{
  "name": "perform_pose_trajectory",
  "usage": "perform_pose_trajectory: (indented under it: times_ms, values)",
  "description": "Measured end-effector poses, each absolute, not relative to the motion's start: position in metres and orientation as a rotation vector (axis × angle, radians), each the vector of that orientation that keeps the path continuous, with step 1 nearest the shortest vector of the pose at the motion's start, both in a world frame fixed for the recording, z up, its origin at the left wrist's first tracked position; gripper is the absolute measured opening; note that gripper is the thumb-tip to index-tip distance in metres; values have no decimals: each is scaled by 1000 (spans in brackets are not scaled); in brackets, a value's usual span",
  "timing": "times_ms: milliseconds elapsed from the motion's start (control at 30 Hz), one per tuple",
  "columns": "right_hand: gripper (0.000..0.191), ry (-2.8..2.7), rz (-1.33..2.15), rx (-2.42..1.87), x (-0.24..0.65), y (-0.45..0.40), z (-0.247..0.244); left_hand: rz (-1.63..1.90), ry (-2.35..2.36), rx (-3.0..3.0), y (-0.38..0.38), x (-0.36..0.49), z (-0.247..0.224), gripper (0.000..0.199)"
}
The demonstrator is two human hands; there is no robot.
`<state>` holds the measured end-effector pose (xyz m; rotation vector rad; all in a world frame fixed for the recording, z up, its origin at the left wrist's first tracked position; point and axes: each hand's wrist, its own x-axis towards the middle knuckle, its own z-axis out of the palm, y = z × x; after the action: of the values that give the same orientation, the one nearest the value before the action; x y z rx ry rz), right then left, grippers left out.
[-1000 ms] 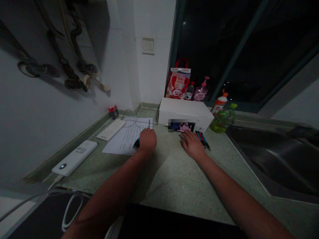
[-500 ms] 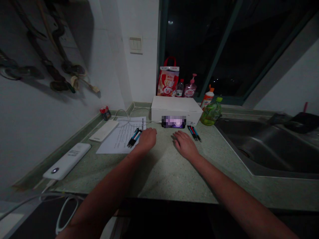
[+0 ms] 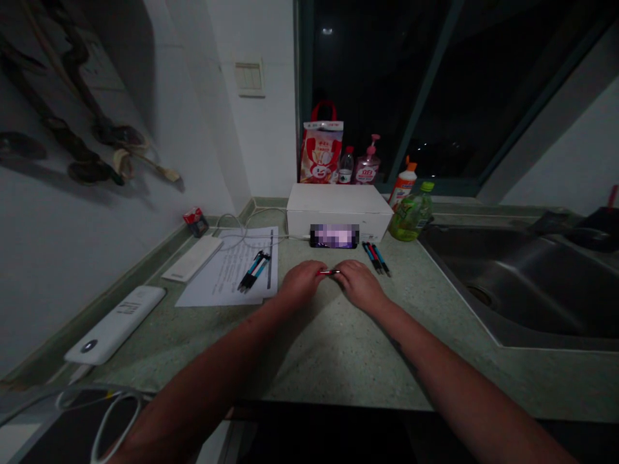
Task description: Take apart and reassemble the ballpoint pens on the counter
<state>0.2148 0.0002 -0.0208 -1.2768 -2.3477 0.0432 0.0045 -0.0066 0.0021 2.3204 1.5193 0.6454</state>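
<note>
Two bare hands are meeting on a speckled green countertop (image 3: pixel 338 351) — the left hand (image 3: pixel 302 283) and right hand (image 3: pixel 362 285) are together, pinching a red-and-silver pen (image 3: pixel 329 272) between them, only its middle showing. A bundle of blue pens (image 3: pixel 254 271) is lying on a sheet of paper (image 3: pixel 215 283) at 10 o'clock; a row of pens (image 3: pixel 376 258) is resting at 1 o'clock. A white box (image 3: pixel 338 205) is standing at 12 o'clock before a red-and-white bag (image 3: pixel 322 151) — its contents hidden — and a steel sink (image 3: pixel 503 290) is sitting at 3 o'clock.
</note>
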Motion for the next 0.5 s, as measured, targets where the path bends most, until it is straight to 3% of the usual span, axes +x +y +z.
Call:
perform_pose_trajectory:
  times_ms: [300,500]
  values:
    - [26,-2425,125,-1240,217,0,-13,683,1334,2427,0,-1,-3,18]
    - [24,-2392,105,-1352,221,1,-11,729,1446,2362,3,-5,-1,20]
